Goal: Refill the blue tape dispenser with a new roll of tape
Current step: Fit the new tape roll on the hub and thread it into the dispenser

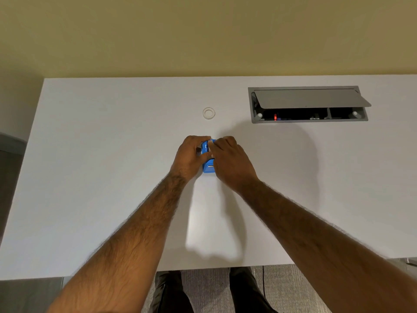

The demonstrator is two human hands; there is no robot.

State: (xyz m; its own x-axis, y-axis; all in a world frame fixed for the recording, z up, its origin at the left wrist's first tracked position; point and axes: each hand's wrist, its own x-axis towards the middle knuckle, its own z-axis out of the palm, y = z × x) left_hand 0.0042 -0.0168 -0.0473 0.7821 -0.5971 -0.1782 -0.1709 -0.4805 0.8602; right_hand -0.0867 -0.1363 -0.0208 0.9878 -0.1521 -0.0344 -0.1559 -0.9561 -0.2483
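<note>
The blue tape dispenser (207, 168) stands on the white table (101, 177) at the centre, its metal cutter end facing me. My left hand (189, 157) grips its left side, thumb across the top. From the right, my right hand (230, 161) covers the dispenser, fingertips pressing on something pale at the top; most of the dispenser's body is hidden by both hands. A small clear ring of tape (209, 113) lies flat on the table beyond the hands, apart from them.
A grey cable box (309, 118) is set into the table at the back right, its lid (311, 98) propped open. The table's near edge runs just above my legs. A yellow wall rises behind the table.
</note>
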